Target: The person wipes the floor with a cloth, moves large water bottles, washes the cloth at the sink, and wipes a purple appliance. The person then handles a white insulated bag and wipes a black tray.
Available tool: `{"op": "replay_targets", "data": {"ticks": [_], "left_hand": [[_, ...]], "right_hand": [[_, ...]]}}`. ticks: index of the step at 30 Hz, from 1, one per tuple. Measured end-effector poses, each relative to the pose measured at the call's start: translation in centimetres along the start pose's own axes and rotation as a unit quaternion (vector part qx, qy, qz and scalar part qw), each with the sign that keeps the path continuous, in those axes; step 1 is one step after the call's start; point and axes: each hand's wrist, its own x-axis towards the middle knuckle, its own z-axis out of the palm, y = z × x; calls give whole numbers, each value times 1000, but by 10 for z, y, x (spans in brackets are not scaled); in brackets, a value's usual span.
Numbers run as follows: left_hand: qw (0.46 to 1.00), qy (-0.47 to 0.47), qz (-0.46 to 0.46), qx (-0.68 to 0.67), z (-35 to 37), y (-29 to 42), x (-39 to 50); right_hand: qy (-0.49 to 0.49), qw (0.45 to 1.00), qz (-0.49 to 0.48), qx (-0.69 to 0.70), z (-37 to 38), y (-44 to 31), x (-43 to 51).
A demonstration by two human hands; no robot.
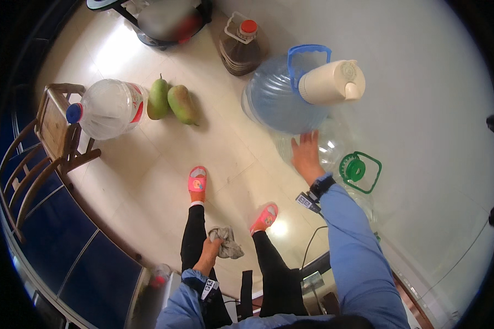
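Observation:
My left hand (pixel 209 252) is closed on a crumpled grey cloth (pixel 227 243) above the floor, between my legs. Reaching forward, my right hand (pixel 307 157) has its fingers spread at the lower side of a large bluish water jug (pixel 271 92), beside a clear plastic jug (pixel 331 144); whether it touches either cannot be told. The bluish jug has a blue handle (pixel 308 48) and a cream pump or dispenser top (pixel 331 82). A green cap (pixel 355 169) and green handle loop belong to a clear bottle near my right wrist.
Two green mangoes (pixel 158 99) lie on the tiled floor (pixel 148 181) beside a clear bottle with a blue cap (pixel 107 109). A small wooden chair (pixel 57 123) stands at left. A red-capped jug (pixel 241 51) is ahead, near a black-framed object. The wall (pixel 428 123) is at right.

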Motion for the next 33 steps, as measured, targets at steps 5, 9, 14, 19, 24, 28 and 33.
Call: {"op": "replay_targets", "data": {"ticks": [5, 9, 14, 19, 24, 28, 33], "left_hand": [[998, 28, -31, 45, 4, 1, 0], [998, 20, -20, 48, 4, -2, 2], [1000, 1, -12, 24, 3, -5, 5], [1000, 2, -17, 5, 5, -2, 4], [1000, 6, -30, 1, 2, -6, 5], [1000, -18, 3, 25, -1, -11, 7], [999, -32, -18, -6, 2, -8, 4]], "right_hand": [[7, 1000, -19, -2, 12, 2, 1], [25, 999, -17, -24, 19, 0, -4], [44, 998, -6, -43, 25, -3, -7], [57, 996, -4, -67, 29, -1, -21], [50, 997, 1, -57, 36, -1, -41], [47, 996, -6, -74, 51, -4, -71], [1, 993, -15, -119, 79, -15, -105]]}}
